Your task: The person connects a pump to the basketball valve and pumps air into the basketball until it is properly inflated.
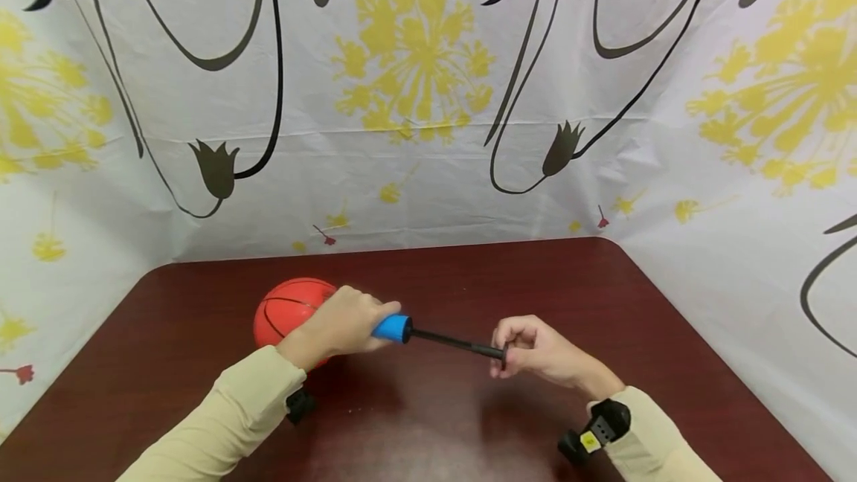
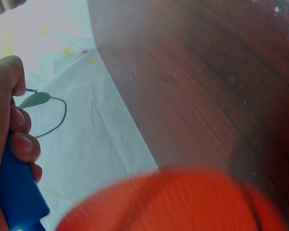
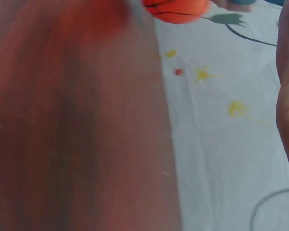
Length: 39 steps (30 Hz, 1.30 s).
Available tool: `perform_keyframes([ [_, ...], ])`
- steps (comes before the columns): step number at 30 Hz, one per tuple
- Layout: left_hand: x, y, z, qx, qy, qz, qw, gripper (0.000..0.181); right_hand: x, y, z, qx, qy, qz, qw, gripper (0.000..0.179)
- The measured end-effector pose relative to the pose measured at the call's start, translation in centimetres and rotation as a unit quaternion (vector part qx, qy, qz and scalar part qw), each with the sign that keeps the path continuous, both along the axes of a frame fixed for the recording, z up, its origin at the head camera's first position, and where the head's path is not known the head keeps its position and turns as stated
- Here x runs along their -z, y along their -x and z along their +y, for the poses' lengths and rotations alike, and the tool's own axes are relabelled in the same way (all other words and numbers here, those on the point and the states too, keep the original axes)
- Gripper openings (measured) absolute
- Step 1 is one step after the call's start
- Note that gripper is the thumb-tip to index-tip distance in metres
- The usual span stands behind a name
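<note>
Blue pump (image 1: pixel 393 328) held over surface (image 1: pixel 428 422), near red ball (image 1: pixel 283 311). Left grip (image 1: pixel 351 320) wrapped round it, right grip (image 1: pixel 541 352) pinching end of black rod (image 1: pixel 455 341). Stroke dead straight so rod shouldn't bend imho.

Ball (image 1: pixel 284 311): partly hidden behind left hand (image 1: pixel 344 318); blurred, cut off at bottom edge, left wrist view. Pump (image 1: pixel 391 328): rear largely covered by left hand, head view. Right hand (image 1: pixel 538 354): cropped by right edge, right wrist view.
</note>
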<state>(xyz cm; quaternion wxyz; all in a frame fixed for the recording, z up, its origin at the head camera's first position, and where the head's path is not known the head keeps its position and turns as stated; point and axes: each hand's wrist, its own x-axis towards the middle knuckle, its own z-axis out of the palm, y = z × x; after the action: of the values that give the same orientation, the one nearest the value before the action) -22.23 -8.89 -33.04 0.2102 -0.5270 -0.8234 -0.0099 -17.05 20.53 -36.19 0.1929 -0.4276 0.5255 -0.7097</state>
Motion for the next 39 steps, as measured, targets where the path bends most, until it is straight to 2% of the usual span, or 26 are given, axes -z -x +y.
perform_keyframes([
  [3, 0.1, -0.2, 0.4, 0.004, 0.004, 0.019, 0.9998, 0.031, 0.6, 0.4, -1.0, 0.017, -0.006, -0.001, 0.9998, 0.007],
  [8, 0.1, -0.8, 2.1, 0.023, 0.003, 0.050, 0.9985, 0.032, 0.9, 1.2, -3.3, 0.046, -0.027, 0.028, 0.9982, 0.006],
  [12, 0.2, -1.0, 2.8, 0.035, 0.011, 0.036, 0.9987, 0.031, 0.6, 0.9, -3.6, 0.046, -0.055, 0.033, 0.9969, 0.003],
  [16, 0.2, -0.7, 2.4, 0.043, 0.005, 0.030, 0.9986, 0.031, 0.0, 0.1, -2.1, 0.052, -0.068, 0.015, 0.9962, 0.007],
  [20, 0.0, -0.3, 1.1, 0.031, -0.013, 0.037, 0.9987, 0.033, -0.6, -0.6, 0.2, 0.028, -0.043, -0.001, 0.9987, 0.006],
  [23, -0.1, -0.2, 0.5, 0.025, -0.009, 0.037, 0.9990, 0.033, -0.6, -0.7, 1.1, 0.009, -0.036, -0.002, 0.9993, 0.005],
  [26, -0.1, -0.5, 0.7, 0.021, 0.000, 0.031, 0.9993, 0.032, -0.3, -0.2, 0.2, 0.020, -0.041, 0.019, 0.9988, 0.003],
  [30, -0.2, -0.9, 1.8, 0.018, -0.004, 0.016, 0.9997, 0.031, -0.2, 1.0, -2.5, 0.042, -0.043, 0.062, 0.9963, 0.017],
  [33, -0.2, -1.2, 2.4, 0.018, 0.000, 0.006, 0.9998, 0.030, -0.3, 1.4, -3.8, 0.045, -0.050, 0.082, 0.9944, 0.020],
  [36, -0.2, -1.3, 2.6, 0.022, 0.011, 0.001, 0.9997, 0.029, -0.5, 1.2, -3.8, 0.047, -0.059, 0.083, 0.9937, 0.012],
  [39, -0.5, -1.1, 2.4, 0.024, 0.011, 0.007, 0.9996, 0.031, -0.9, 0.7, -2.7, 0.044, -0.048, 0.066, 0.9957, 0.005],
])
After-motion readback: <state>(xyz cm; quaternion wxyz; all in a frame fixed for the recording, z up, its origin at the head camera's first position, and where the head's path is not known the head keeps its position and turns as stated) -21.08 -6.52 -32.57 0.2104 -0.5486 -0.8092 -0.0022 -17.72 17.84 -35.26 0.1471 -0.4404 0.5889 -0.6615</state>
